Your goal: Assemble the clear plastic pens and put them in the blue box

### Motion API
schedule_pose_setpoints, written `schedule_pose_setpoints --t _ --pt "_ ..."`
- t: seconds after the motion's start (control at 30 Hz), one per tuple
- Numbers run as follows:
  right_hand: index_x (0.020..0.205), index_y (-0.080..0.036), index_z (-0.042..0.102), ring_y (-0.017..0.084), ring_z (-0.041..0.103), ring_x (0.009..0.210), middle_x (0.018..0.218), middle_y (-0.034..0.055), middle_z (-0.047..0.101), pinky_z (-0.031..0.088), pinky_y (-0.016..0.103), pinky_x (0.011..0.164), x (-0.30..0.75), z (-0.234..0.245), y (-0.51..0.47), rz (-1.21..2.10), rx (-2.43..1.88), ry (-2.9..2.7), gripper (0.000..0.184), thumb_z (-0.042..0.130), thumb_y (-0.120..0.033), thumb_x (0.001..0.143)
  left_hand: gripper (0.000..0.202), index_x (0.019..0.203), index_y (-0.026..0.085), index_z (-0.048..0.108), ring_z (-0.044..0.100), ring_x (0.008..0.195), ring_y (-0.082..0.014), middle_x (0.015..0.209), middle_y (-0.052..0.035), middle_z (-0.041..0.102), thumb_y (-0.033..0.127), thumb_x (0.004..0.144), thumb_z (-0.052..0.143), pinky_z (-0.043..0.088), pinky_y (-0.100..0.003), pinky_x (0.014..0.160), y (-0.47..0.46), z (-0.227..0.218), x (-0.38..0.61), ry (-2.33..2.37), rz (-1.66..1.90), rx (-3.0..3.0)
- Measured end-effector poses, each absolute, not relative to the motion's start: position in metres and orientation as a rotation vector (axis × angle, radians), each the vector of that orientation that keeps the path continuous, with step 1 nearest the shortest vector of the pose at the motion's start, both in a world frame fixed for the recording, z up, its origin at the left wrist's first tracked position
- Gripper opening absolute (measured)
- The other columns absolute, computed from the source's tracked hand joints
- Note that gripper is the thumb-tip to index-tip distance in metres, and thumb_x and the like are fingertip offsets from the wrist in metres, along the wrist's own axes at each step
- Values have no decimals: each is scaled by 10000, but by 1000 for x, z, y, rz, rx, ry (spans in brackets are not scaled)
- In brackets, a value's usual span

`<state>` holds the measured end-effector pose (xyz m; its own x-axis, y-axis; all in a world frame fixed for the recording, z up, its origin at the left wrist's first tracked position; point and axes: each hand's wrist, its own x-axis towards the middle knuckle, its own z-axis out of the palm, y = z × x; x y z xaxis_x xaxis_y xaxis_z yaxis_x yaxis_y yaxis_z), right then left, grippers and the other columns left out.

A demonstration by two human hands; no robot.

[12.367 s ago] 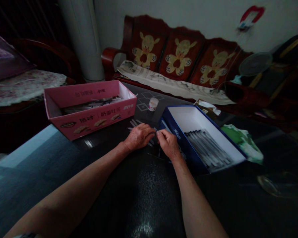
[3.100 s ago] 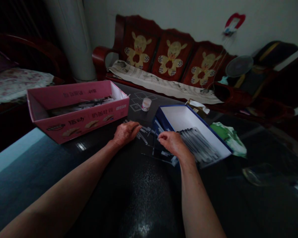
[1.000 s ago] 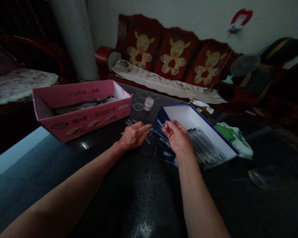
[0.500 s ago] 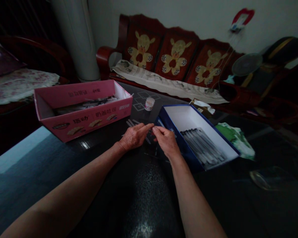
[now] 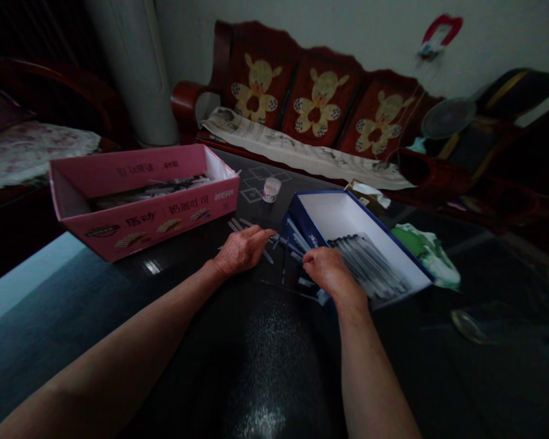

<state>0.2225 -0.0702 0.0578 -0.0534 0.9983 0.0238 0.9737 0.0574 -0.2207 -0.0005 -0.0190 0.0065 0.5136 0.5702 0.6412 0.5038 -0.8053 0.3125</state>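
My left hand (image 5: 241, 249) lies palm down on the dark table (image 5: 256, 366), fingers stretched over several loose pens and pen parts (image 5: 279, 244). My right hand (image 5: 329, 272) hovers at the near left corner of a blue box with a white inside (image 5: 343, 213), fingers curled; what they hold, if anything, is hidden. A row of several assembled pens (image 5: 370, 265) lies in the near part of that box. A pink cardboard box (image 5: 137, 213) holding more pens stands to the left.
A small white pot (image 5: 271, 189) stands behind the boxes. Green-and-white cloth (image 5: 427, 253) lies right of the blue box, a glass dish (image 5: 473, 326) further right. A red wooden sofa (image 5: 320, 103) with bear cushions and a paper sheet runs along the far side.
My right hand has moved from beside the left hand's fingertips to the right, down to the blue box's near corner. My left hand has stayed on the loose pens.
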Motion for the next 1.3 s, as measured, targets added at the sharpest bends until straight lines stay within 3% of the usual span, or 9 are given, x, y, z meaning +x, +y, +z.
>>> schedule_pose_setpoints --t 0.17,0.33,0.5,0.67,1.0,1.3 --pt "672 -224 743 213 671 652 667 80 717 479 304 590 212 50 -71 80 -2156 -2124 150 624 -140 705 327 1206 134 556 600 701 -126 862 -62 603 184 927 395 529 -255 635 -18 5 -1 948 1177 2649" --pt "656 -221 729 221 665 645 683 89 715 465 310 556 207 54 -71 174 -2225 -2094 123 634 -154 694 326 1212 138 547 607 716 -127 866 -62 614 183 933 387 531 -255 652 -19 8 0 933 1205 2627" --pt "737 -186 696 175 644 615 663 49 697 488 293 585 223 86 -78 303 -1833 -1796 99 619 -247 737 305 1205 99 526 627 812 -156 922 -96 637 193 934 424 540 -287 734 -17 7 1 899 1313 2563" --pt "818 -150 666 142 630 599 688 37 684 509 261 544 231 113 -84 607 -1501 -1365 237 681 -353 696 227 1074 107 593 623 809 -160 891 -86 625 212 931 451 540 -298 739 -16 6 1 859 1316 2537" --pt "919 -168 689 141 637 645 774 37 702 517 265 596 190 50 -58 764 -1390 -1465 246 627 -301 722 250 1090 111 584 639 825 -156 933 -92 653 239 960 413 544 -292 741 -21 11 3 815 1251 2559" --pt "928 -173 694 162 670 689 826 48 728 535 291 679 177 42 -58 684 -1356 -1579 225 598 -275 751 230 1080 112 583 647 815 -161 926 -89 672 228 948 435 536 -283 720 -20 9 4 789 1247 2619"
